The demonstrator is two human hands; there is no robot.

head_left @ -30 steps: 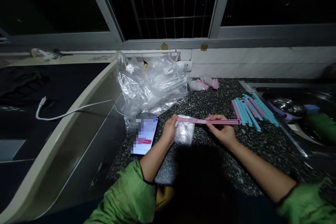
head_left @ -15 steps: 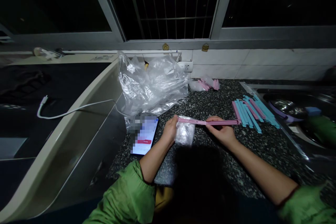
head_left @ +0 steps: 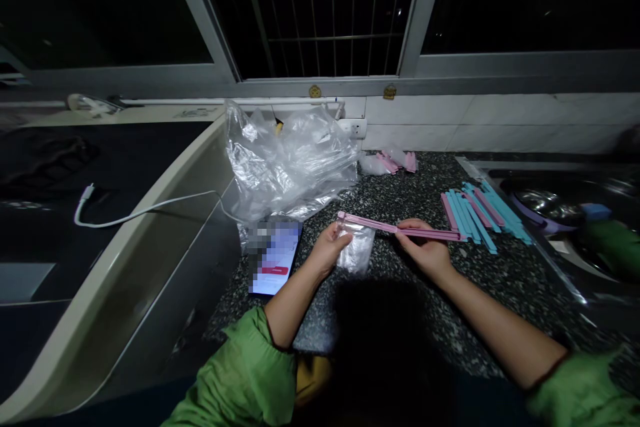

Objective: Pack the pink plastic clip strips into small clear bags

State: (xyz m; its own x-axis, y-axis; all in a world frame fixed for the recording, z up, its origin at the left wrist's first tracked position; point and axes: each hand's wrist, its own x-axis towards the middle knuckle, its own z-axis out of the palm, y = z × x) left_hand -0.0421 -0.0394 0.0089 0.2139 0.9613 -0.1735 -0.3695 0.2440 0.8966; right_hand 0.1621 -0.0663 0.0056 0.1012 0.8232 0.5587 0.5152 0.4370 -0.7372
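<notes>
My right hand [head_left: 425, 247] pinches a long pink bag clip [head_left: 373, 221] near its middle. The clip slants slightly down to the right, one end sticking out past the fingers close to the loose clips. Beneath its left part hangs a small clear plastic bag [head_left: 356, 250], crinkled and shiny. My left hand [head_left: 329, 248] is closed on the bag's upper left edge, thumb pointing right, just below the clip's left end. Whether the bag's edge lies inside the clip is too small to tell.
Several blue and pink clips [head_left: 470, 217] lie by the sink [head_left: 505, 177]. Behind, a large crumpled plastic bag [head_left: 295, 160] rests near packed pink clips [head_left: 395, 161]. A lit phone [head_left: 280, 257] lies left of my left hand. A white cable [head_left: 150, 208] crosses the pale-edged appliance [head_left: 165, 180].
My left hand has shifted slightly down off the clip's left end, which now shows above it. The clip tilts more, its right end lower. My right hand keeps its hold.
</notes>
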